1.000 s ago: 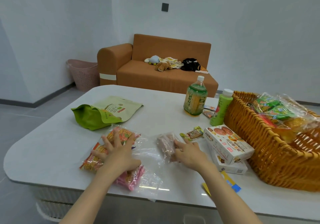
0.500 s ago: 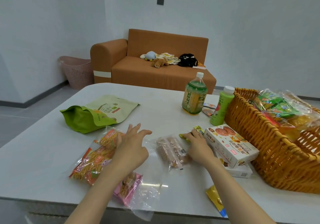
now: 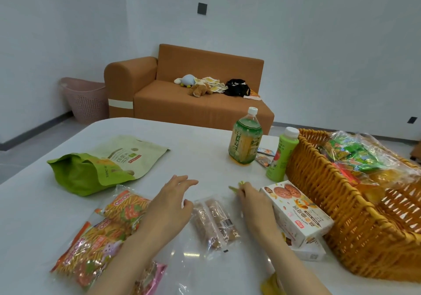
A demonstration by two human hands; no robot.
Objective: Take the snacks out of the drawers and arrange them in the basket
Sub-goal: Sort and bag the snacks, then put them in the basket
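Note:
A wicker basket (image 3: 337, 206) stands at the table's right with several bagged snacks (image 3: 355, 155) inside. My left hand (image 3: 168, 206) hovers open over the table, between an orange stick-snack bag (image 3: 100, 235) and a clear pack of brown bars (image 3: 214, 221). Fingers of my right hand (image 3: 252, 201) pinch a small green-yellow candy wrapper (image 3: 237, 186) beside a white cookie box (image 3: 296, 210). A pink packet (image 3: 152, 274) lies under my left forearm.
A green pouch (image 3: 100, 165) lies at the left. A green tea bottle (image 3: 245, 142) and a light-green juice bottle (image 3: 281, 155) stand by the basket's far corner, small sachets (image 3: 263, 155) between them. A second white box (image 3: 312, 251) sits under the cookie box. Sofa and laundry basket stand behind.
My left hand lifted off the orange snack bag and moved right and forward. My right hand left the brown bar pack and reached to the small candy wrapper by the cookie box.

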